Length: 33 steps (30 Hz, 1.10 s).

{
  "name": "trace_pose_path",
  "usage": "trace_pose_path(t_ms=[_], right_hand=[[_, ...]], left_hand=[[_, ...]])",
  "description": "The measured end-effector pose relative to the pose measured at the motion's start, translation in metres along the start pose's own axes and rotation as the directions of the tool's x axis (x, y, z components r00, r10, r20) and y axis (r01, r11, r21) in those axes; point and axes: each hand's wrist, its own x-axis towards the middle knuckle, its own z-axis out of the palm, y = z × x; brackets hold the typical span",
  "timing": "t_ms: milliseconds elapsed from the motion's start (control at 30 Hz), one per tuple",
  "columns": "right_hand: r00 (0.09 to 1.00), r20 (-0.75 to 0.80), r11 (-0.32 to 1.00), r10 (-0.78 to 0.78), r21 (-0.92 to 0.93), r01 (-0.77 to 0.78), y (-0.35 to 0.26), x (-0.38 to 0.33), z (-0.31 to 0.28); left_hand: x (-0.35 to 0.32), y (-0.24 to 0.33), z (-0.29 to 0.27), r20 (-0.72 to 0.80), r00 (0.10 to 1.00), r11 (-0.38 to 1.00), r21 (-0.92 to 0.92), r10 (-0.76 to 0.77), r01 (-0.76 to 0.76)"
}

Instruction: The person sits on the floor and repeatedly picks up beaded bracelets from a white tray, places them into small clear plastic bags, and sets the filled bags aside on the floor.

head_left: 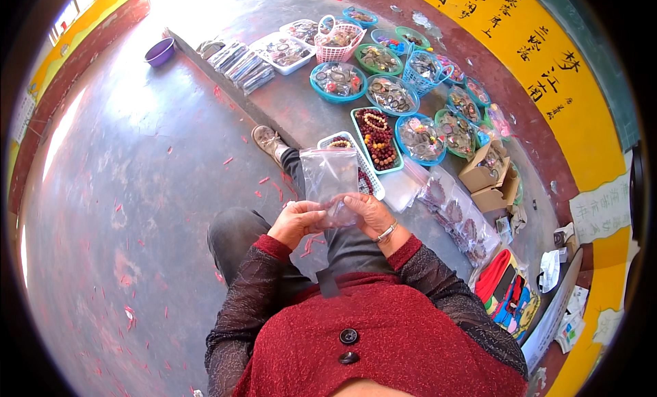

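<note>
In front of my lap I hold a clear zip-top plastic bag [331,172] upright. My left hand [298,221] pinches its lower left edge between thumb and fingers. My right hand [371,216], a silver band on its wrist, grips the lower right part. I cannot make out whether anything lies inside the bag's bottom. Just beyond it stands a white basket [370,172] with some beads, partly hidden by the bag. Beside that is a green-rimmed tray [356,126] heaped with dark red and yellow bead strings [378,138].
Several basins and baskets of bagged trinkets, among them a blue basin [400,138] and a pink basket [337,53], spread ahead and right. Clear bags [404,186], packed bracelets [460,215] and a cardboard box [487,197] lie to my right. A purple basin [159,53] sits far left.
</note>
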Motion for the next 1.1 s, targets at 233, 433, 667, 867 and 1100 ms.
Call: trace_pose_path(t_ms=[233,433,667,867,1100], right_hand=[[0.998,-0.051,0.998,-0.035,-0.058,0.032,0.004,-0.003,-0.006],[0.994,-0.101,0.998,-0.043,-0.047,0.038,0.001,-0.005,-0.010],[0.999,-0.009,0.994,-0.039,-0.105,0.038,-0.003,-0.012,0.004],[0.999,-0.047,0.995,0.013,-0.103,-0.018,0.001,-0.014,0.005],[0.999,-0.040,0.999,0.002,0.039,0.000,-0.003,-0.012,0.012]], left_hand=[[0.002,-0.002,-0.002,-0.088,0.995,0.997,0.066,0.054,-0.048],[0.000,0.000,0.000,0.006,0.998,0.991,0.112,0.068,-0.068],[-0.003,0.006,0.009,0.074,0.993,0.986,-0.147,0.093,-0.081],[0.004,-0.003,-0.008,0.019,0.989,0.975,-0.174,0.146,-0.141],[0.004,-0.005,-0.003,0.010,0.982,0.982,-0.008,0.189,-0.189]])
